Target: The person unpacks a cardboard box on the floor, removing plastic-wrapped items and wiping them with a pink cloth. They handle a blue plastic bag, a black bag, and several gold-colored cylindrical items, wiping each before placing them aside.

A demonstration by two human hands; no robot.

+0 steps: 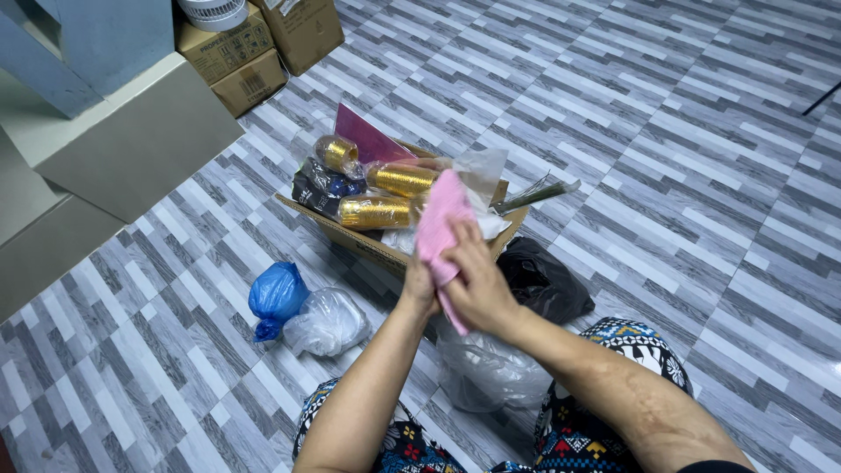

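Both of my hands hold a pink piece of cloth point(440, 219) over the near edge of an open cardboard box point(350, 238). My left hand point(418, 289) grips it from behind and below. My right hand point(473, 280) lies across its front, fingers pressed on it. In the box lie gold thread spools point(375, 212) wrapped in clear plastic, a dark blue spool point(337, 186), a magenta card point(368, 140) and crumpled clear plastic point(480, 171).
On the grey striped tile floor lie a blue plastic bag point(277, 296), a clear bag point(328, 322), a black bag point(541, 278) and a clear bag point(491, 368) by my patterned lap. Cardboard boxes point(236, 61) and a grey step point(123, 149) stand far left.
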